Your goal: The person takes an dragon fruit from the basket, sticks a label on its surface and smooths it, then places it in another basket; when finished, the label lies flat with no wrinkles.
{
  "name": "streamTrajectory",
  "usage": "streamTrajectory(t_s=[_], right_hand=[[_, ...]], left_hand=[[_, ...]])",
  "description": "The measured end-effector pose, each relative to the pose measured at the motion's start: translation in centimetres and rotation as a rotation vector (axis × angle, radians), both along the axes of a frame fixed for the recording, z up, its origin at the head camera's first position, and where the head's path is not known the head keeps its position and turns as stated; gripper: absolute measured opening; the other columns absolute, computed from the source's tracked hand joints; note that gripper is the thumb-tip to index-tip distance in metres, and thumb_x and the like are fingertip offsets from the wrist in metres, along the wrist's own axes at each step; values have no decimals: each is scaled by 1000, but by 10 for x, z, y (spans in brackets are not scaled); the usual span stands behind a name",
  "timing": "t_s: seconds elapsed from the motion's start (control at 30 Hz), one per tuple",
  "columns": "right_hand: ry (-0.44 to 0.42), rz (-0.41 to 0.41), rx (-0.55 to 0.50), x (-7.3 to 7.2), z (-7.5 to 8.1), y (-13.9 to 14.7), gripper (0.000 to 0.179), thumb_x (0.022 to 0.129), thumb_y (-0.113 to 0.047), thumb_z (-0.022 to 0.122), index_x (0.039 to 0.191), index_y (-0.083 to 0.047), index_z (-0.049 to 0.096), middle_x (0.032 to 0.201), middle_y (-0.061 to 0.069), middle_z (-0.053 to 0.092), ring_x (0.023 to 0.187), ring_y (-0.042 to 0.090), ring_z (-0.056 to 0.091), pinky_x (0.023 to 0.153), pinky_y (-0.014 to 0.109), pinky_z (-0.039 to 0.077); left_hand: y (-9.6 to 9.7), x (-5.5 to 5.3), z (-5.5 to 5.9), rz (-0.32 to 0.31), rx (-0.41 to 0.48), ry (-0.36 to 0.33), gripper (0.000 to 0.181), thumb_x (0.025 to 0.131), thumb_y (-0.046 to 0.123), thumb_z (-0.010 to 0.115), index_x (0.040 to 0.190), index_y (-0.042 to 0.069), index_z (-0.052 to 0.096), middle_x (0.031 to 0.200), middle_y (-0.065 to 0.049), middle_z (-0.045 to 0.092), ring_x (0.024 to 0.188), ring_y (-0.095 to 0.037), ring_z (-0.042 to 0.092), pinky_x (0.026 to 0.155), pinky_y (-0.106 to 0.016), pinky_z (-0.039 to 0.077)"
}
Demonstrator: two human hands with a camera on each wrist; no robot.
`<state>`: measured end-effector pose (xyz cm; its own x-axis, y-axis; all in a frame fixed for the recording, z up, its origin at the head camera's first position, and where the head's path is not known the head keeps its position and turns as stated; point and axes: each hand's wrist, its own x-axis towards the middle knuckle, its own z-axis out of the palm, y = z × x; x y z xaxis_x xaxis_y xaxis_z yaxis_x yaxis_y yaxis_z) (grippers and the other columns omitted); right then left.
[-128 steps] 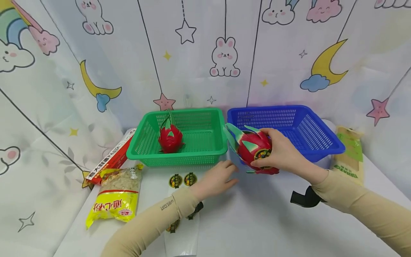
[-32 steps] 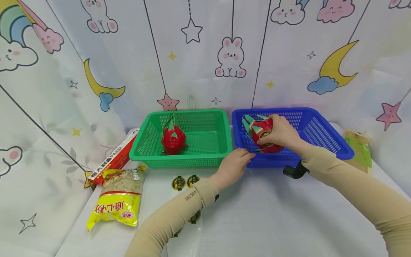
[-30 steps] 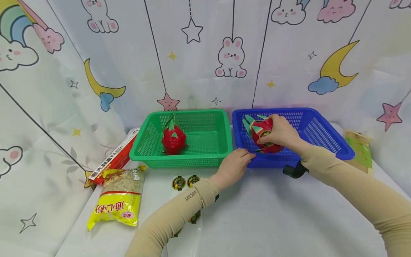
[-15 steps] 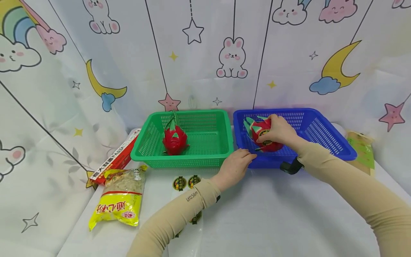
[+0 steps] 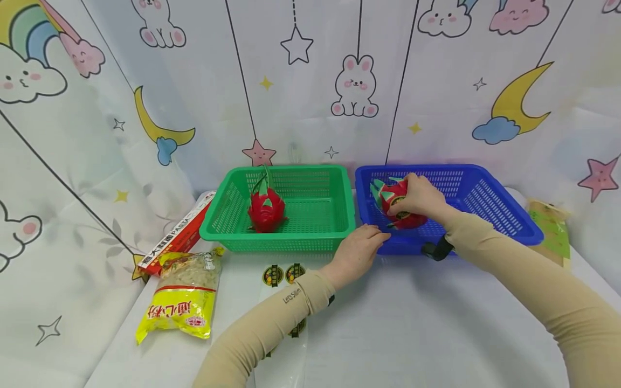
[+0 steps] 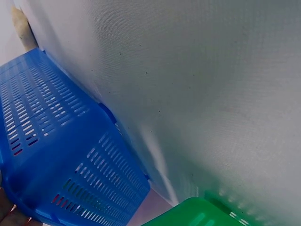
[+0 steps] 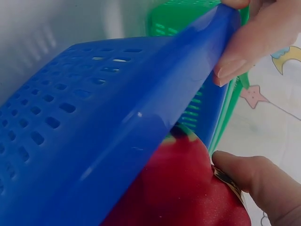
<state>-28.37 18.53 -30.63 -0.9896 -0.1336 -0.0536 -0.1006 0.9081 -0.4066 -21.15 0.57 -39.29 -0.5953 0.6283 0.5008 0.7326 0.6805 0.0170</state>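
My right hand [image 5: 423,200] holds a red dragon fruit [image 5: 410,220] with green leafy tips inside the left part of the blue basket [image 5: 530,237]. A black-and-gold round sticker shows on the fruit's side, and in the right wrist view the thumb [image 7: 256,176] presses at the sticker's edge. At the basket's front left corner, my left hand [image 5: 356,254] grips the rim; its fingers curl at the blue rim in the right wrist view. A second dragon fruit [image 5: 268,212] lies in the left half of the green basket [image 5: 276,237], leaves pointing back.
On the left lie a yellow pasta bag [image 5: 181,302] and a red-and-white pasta box [image 5: 179,229]. A sheet of round stickers [image 5: 273,275] is partly under the left sleeve. Behind the blue basket's right side stands a green-and-tan package [image 5: 553,229]. A patterned curtain hangs behind.
Since the oldest frame, my right hand has carried the dragon fruit from before the blue basket into it. My left hand has moved right onto that basket's rim. Little has moved in the last second.
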Motion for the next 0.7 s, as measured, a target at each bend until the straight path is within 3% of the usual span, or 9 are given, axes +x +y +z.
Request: streamTrajectory(t_s=[0.7], right_hand=[[-65,21,11,-11,-1,-6,77,67,-38,78,116,9,41,105,27,54,91,37,56,76,49,50]], left_hand=[[0,-1,-2,-6,30,-18,24,93,11,53,115,13,63,109,1,64,107,-12,58,106,-24,34]])
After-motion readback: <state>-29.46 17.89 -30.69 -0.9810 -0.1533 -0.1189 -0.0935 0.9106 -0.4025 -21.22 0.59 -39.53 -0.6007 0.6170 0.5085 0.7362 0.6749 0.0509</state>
